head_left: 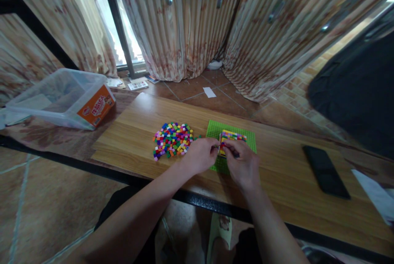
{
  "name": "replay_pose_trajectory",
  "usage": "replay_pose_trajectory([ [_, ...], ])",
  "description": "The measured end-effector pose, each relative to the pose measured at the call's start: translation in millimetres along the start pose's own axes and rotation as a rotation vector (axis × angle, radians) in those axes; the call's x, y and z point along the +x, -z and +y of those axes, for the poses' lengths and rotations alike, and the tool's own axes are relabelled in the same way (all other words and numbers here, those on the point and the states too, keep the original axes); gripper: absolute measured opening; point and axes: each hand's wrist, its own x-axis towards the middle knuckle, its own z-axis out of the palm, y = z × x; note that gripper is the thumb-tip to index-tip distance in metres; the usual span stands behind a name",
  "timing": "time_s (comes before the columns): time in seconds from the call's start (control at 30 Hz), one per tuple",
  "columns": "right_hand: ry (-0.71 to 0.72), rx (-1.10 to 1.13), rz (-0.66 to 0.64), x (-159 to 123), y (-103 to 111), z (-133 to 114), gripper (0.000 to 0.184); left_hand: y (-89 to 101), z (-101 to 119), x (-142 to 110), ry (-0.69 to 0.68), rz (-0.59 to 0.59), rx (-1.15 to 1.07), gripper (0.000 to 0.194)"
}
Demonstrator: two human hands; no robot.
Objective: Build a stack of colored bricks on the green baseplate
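Observation:
A green studded baseplate (248, 128) lies on the wooden board, bearing a low block of multicoloured toy bricks (230, 134). My left hand (201, 154) is at the block's left side, fingers curled in a pinch; what they hold, if anything, is hidden. At the block's near side, my right hand (243, 161) has thumb and fingertips closed around a small red brick (222, 144), touching or just over the block. The two hands' fingertips nearly meet. Left of them spreads a pile of loose small bricks (172, 140) in many colours.
A clear plastic bin (61, 108) with an orange label stands at the left. On the wooden board (277, 182), a black phone (325, 171) lies at the right, near a white paper (374, 194). Curtains (197, 26) hang behind; a dark fabric shape (357, 79) is at far right.

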Motion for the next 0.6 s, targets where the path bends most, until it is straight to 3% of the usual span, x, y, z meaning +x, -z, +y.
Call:
replay_pose_trajectory([
  [0.6,0.086,-0.004,0.026,-1.2,-0.3,-4.2,0.021,-2.3,2.0,-3.2,-0.029,-0.001,0.106,0.028],
])
